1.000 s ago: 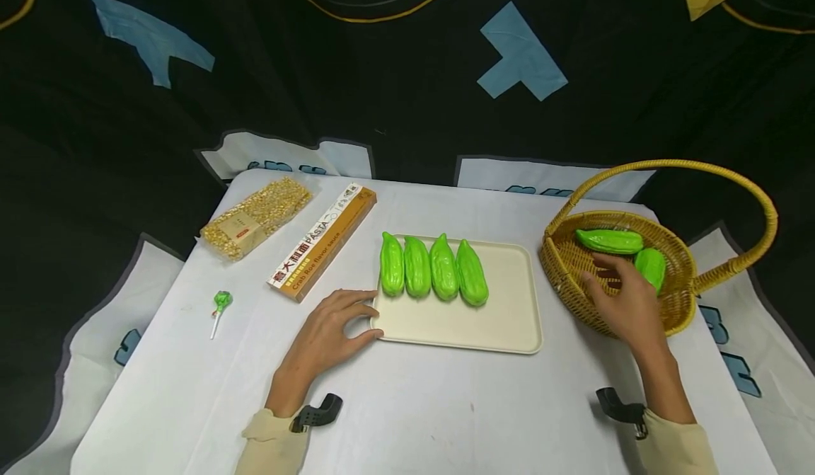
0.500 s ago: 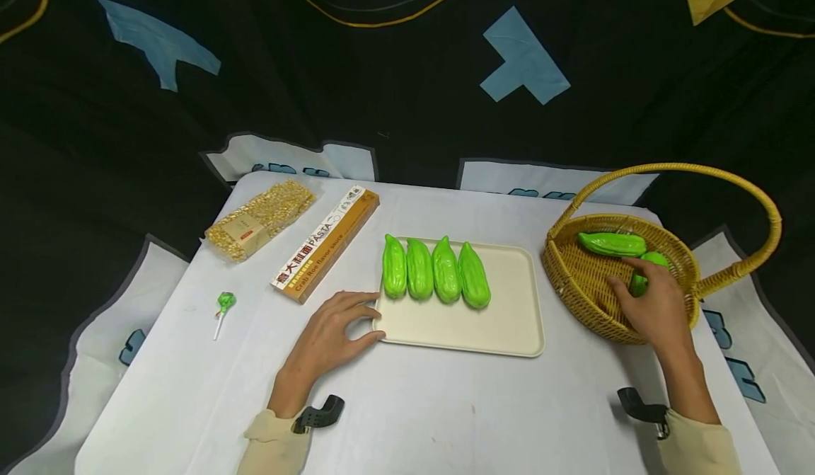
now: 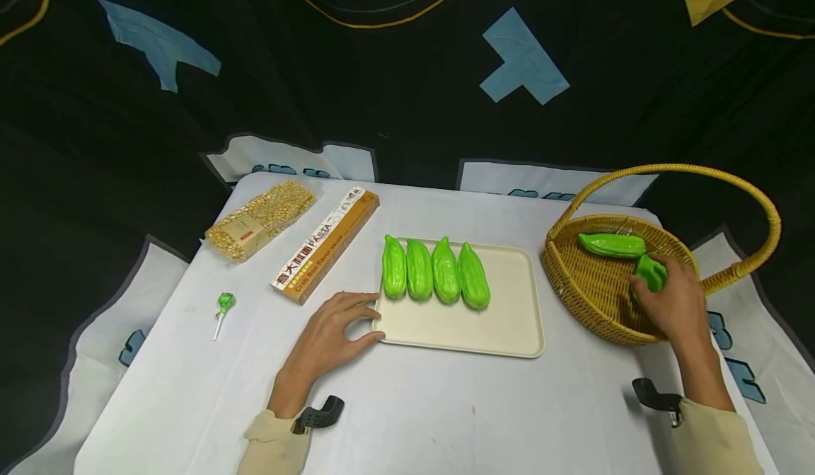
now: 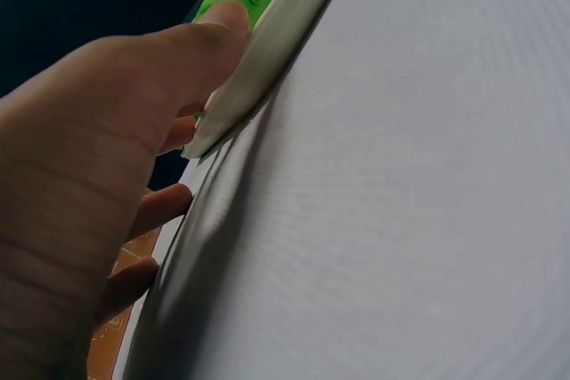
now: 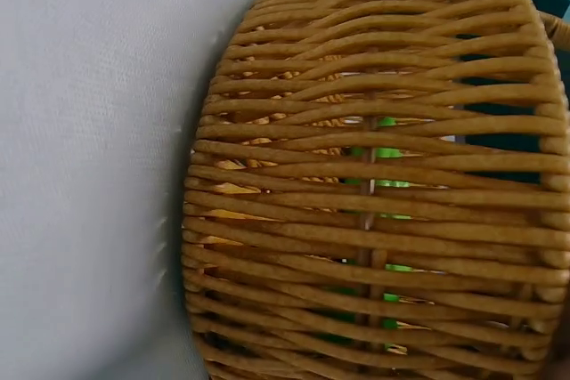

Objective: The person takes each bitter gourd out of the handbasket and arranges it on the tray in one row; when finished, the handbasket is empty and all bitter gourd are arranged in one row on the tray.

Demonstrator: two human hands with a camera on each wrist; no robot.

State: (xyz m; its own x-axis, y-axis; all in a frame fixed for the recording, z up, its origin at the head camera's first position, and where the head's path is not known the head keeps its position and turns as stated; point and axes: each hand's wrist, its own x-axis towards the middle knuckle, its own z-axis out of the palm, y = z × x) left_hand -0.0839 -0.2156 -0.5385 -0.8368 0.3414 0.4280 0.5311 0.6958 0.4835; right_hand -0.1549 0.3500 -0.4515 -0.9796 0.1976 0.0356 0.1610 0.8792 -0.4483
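A white tabletop (image 3: 471, 411) runs back to a dark drape (image 3: 382, 93). Nearest, at the tray's 8 o'clock, the left hand (image 3: 331, 330) lies with fingers loosely spread, thumb and forefinger touching the edge of the tray (image 3: 503, 323), gripping nothing. At the tray's 3 o'clock stands a basket (image 3: 582, 312); at 3 o'clock inside it, the right hand (image 3: 678, 305) is curled round a gourd (image 3: 651, 272), thumb on one side, fingers on the other. Weave fills the right wrist view, so how deep that grip goes I cannot tell.

I'd seat thumb and fingers squarely on opposite flanks and squeeze evenly, since the glossy skin may slip, keeping the wrist clear of the basket's side.

The held gourd is bright green and shiny, partly covered by the hand. A second gourd (image 3: 611, 245), tapered, lies at its 10 o'clock. Four gourds (image 3: 446, 271) sit side by side on the tray, tips toward 12. Leftward are a lollipop (image 3: 224, 302) at 9, then a pasta box (image 3: 326, 245) and corn bag (image 3: 270, 209) toward 10.
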